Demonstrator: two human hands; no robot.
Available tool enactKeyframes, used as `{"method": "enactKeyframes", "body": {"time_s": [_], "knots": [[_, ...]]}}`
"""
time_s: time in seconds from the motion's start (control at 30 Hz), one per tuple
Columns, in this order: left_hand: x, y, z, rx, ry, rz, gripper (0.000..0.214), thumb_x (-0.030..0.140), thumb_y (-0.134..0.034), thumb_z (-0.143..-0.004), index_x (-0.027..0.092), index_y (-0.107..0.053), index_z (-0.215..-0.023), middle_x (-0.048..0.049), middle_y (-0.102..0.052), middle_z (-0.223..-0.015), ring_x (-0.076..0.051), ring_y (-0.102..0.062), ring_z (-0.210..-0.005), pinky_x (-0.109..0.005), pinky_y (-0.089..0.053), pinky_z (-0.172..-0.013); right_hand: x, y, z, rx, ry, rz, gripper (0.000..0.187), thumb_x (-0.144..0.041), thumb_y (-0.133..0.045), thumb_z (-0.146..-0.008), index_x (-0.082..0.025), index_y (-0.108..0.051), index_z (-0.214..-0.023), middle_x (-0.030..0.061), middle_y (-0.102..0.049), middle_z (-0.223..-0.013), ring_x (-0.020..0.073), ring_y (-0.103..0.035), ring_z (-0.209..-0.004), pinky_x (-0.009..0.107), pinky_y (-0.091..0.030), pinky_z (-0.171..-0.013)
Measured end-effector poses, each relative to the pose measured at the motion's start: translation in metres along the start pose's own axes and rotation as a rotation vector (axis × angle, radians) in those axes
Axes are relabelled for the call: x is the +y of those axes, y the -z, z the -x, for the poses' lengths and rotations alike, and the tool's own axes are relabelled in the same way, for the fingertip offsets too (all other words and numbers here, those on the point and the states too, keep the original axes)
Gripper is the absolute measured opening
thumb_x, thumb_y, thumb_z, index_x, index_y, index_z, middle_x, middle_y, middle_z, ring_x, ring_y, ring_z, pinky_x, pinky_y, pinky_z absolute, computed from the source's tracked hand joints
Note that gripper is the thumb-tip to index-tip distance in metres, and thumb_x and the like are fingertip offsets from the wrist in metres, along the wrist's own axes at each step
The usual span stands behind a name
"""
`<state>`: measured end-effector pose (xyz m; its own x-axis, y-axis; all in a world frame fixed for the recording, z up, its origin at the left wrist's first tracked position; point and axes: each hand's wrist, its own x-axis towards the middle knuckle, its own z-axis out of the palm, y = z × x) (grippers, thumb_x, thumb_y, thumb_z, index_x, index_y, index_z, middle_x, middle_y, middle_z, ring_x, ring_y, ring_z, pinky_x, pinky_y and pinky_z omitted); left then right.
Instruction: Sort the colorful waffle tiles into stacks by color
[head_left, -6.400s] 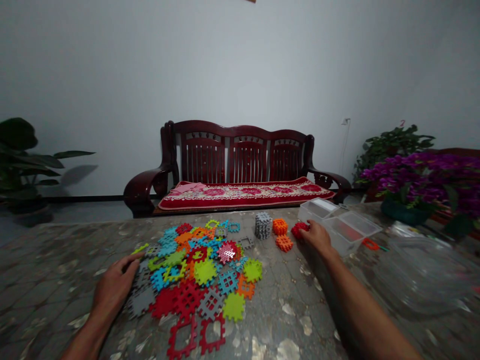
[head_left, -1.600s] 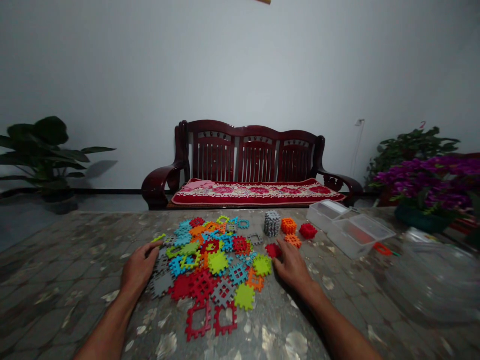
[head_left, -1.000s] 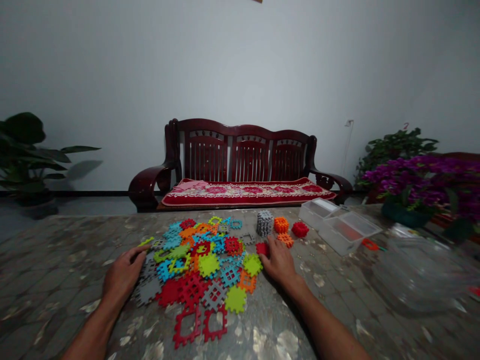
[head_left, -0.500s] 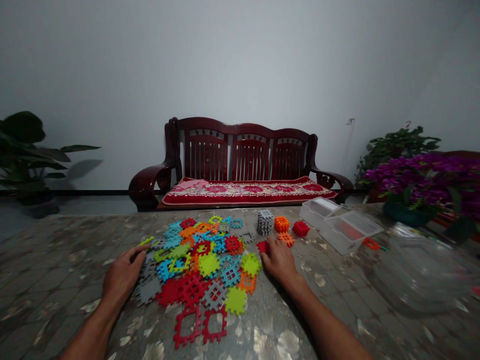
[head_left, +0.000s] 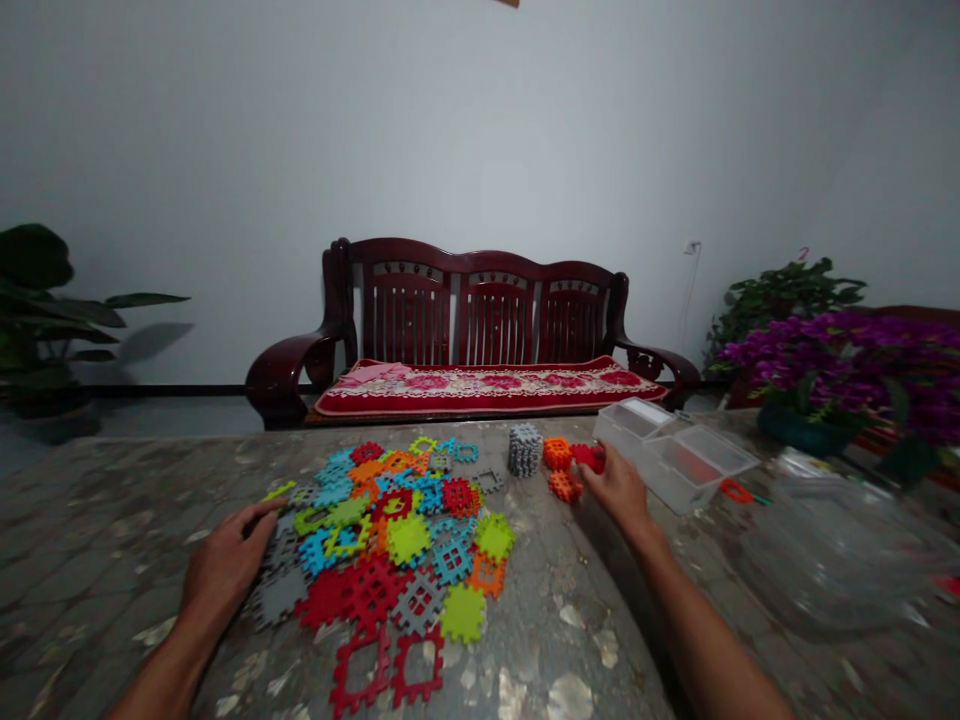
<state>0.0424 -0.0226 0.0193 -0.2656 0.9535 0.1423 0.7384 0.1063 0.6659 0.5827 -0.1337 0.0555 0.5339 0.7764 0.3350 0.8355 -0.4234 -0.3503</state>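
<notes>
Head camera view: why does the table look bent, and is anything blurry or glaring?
In the head view, the patterned table top seems to bow, probably from a wide lens; the pale shiny patches near the bottom look like glare; the clear plastic bowl at right looks soft, and the room is dim.

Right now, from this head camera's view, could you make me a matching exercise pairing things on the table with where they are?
Things:
1. left hand
2. right hand
3. grey tile stack
4. clear plastic box

Places:
A. nearest the purple flowers
B. at the edge of the loose tile pile
C. holding red tiles
D. just left of an orange stack

Pairs: 1-B, 2-C, 3-D, 4-A
</notes>
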Motion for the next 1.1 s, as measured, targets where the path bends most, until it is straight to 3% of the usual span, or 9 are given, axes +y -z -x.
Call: {"method": "enactKeyframes", "body": {"time_s": [0.17,0.4,0.5,0.63,0.73,0.9,1.1], "knots": [[-0.002,-0.001,-0.001,-0.005,0.0,0.002,0.047,0.041,-0.049,-0.096,0.019,-0.081,-0.121,-0.0128,-0.076,-0.131,-0.03,-0.07,-0.108,-0.037,-0.054,-0.09,0.026,0.012,-0.032,-0.092,-0.113,0.149,0.066,-0.038,-0.058,-0.096,-0.014,-0.05,-0.157,0.0168,-0.074,-0.133,0.0312,-0.069,-0.124,0.036,-0.051,-0.093],[-0.005,-0.002,-0.004,0.025,0.003,0.0,0.043,0.042,-0.052,-0.093,0.022,-0.083,-0.115,-0.0101,-0.079,-0.123,-0.029,-0.071,-0.1,-0.038,-0.055,-0.085,0.032,0.007,-0.042,-0.136,-0.11,0.193,0.069,-0.04,-0.057,-0.095,-0.015,-0.05,-0.158,0.0167,-0.076,-0.127,0.0318,-0.071,-0.116,0.035,-0.051,-0.086],[-0.005,-0.001,-0.003,0.03,-0.002,0.015,0.042,0.04,-0.053,-0.093,0.021,-0.083,-0.114,-0.0097,-0.08,-0.121,-0.029,-0.071,-0.1,-0.037,-0.055,-0.086,0.037,0.004,-0.043,-0.096,-0.096,0.163,0.068,-0.04,-0.059,-0.093,-0.014,-0.054,-0.155,0.0167,-0.077,-0.124,0.0322,-0.071,-0.114,0.036,-0.052,-0.088],[-0.001,0.0,-0.001,0.007,0.009,0.007,0.044,0.04,-0.051,-0.094,0.019,-0.082,-0.117,-0.0113,-0.078,-0.125,-0.03,-0.071,-0.105,-0.038,-0.054,-0.09,0.035,0.0,-0.034,0.055,0.007,0.04,0.056,-0.035,-0.058,-0.091,-0.016,-0.066,-0.143,0.0146,-0.078,-0.125,0.0311,-0.071,-0.115,0.038,-0.053,-0.095],[0.001,0.0,0.0,0.006,0.01,0.002,0.044,0.039,-0.05,-0.094,0.019,-0.081,-0.118,-0.0125,-0.078,-0.126,-0.031,-0.071,-0.108,-0.039,-0.054,-0.091,0.014,-0.011,-0.016,0.035,0.172,-0.179,0.043,-0.029,-0.056,-0.09,-0.022,-0.076,-0.127,0.0097,-0.08,-0.12,0.0274,-0.074,-0.109,0.038,-0.056,-0.096],[-0.001,-0.004,-0.001,0.056,-0.008,0.027,0.04,0.038,-0.052,-0.091,0.021,-0.083,-0.111,-0.0109,-0.08,-0.116,-0.029,-0.072,-0.102,-0.034,-0.055,-0.084,-0.055,-0.043,0.029,-0.289,0.427,-0.436,0.038,-0.022,-0.059,-0.086,-0.021,-0.081,-0.117,0.0079,-0.083,-0.113,0.0268,-0.076,-0.104,0.038,-0.058,-0.095],[0.0,-0.004,0.001,0.084,-0.022,0.059,0.036,0.037,-0.054,-0.089,0.024,-0.083,-0.105,-0.0077,-0.082,-0.103,-0.027,-0.073,-0.095,-0.033,-0.055,-0.081,-0.133,-0.054,0.054,-0.417,0.582,-0.361,0.056,-0.023,-0.071,-0.086,-0.017,-0.068,-0.142,0.0132,-0.073,-0.139,0.0321,-0.065,-0.129,0.044,-0.049,-0.112]]}}
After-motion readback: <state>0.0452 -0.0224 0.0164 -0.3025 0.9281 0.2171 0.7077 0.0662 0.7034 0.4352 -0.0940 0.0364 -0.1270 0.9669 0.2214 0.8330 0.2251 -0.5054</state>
